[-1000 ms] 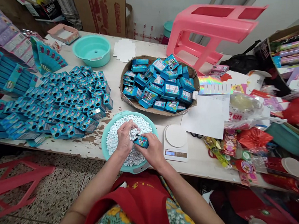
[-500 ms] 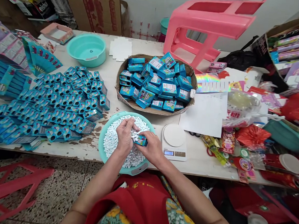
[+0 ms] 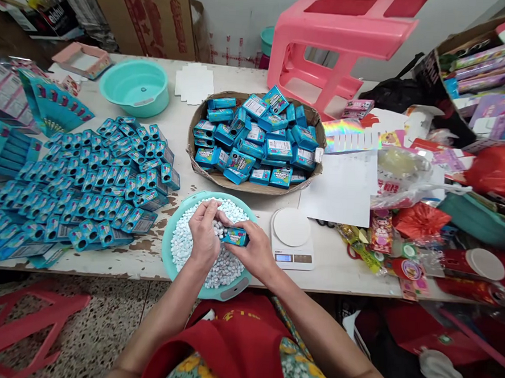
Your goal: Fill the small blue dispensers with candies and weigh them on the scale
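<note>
Small white candies fill a round teal basin (image 3: pixel 181 241) at the table's front edge. Above it my right hand (image 3: pixel 255 247) holds a small blue box (image 3: pixel 235 236) by its right end. My left hand (image 3: pixel 205 232) is cupped around some white candies at the box's left end. An oval cardboard tray (image 3: pixel 190 151) behind the basin holds a heap of blue boxes (image 3: pixel 278 148). Many more blue boxes (image 3: pixel 107 180), with round holes in their ends, lie in rows on the left. A white scale (image 3: pixel 292 243) stands just right of the basin.
An empty teal bowl (image 3: pixel 134 87) sits at the back left. A pink stool (image 3: pixel 339 37) rests on the table's back. White paper (image 3: pixel 342 189), wrapped sweets (image 3: pixel 381 234) and bags crowd the right. Another pink stool (image 3: pixel 26 323) stands on the floor at left.
The whole view has shifted slightly, moving most things a little left. The blue box is now more visible between my hands, and fewer candies show at my left fingers.
</note>
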Tool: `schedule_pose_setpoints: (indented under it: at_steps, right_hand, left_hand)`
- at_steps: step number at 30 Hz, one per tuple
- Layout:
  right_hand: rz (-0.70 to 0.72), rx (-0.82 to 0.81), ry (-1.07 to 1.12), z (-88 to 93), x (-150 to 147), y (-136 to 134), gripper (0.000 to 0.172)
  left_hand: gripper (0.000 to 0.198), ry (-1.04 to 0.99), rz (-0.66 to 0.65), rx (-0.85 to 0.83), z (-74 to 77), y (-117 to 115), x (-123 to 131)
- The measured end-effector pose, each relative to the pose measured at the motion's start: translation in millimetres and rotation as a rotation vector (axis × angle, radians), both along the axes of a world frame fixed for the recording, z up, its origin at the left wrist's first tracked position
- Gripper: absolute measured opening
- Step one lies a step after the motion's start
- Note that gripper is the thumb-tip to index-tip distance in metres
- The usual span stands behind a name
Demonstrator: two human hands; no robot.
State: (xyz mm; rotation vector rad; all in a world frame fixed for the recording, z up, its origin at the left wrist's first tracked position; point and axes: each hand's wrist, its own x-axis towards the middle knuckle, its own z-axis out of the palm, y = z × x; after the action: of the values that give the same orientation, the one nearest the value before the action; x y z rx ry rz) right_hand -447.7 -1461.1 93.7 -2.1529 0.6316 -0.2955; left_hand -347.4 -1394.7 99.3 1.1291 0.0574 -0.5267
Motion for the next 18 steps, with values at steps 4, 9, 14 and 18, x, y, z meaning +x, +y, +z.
schedule_pose_setpoints:
  at_steps: [4,9,14,18]
  right_hand:
    - [-0.04,0.038,-0.035,0.6,-2,1,0.033]
    - [-0.065,0.084,-0.061,-0.9,-3,1,0.034]
    - [-0.068,0.142,-0.095,-4.7,-1,-1,0.032]
    - [-0.087,0.246,-0.145,1.3,-7,-5,0.035]
  left_hand:
    - [0.021,-0.019,-0.017,-0.036,3.6,0,-2]
    - [0.02,-0.036,-0.073,-0.07,4.6,1,-4]
    - [0.02,-0.094,-0.168,-0.077,9.4,9,-9]
    - [0.025,-0.166,-0.185,-0.12,2.4,22,7]
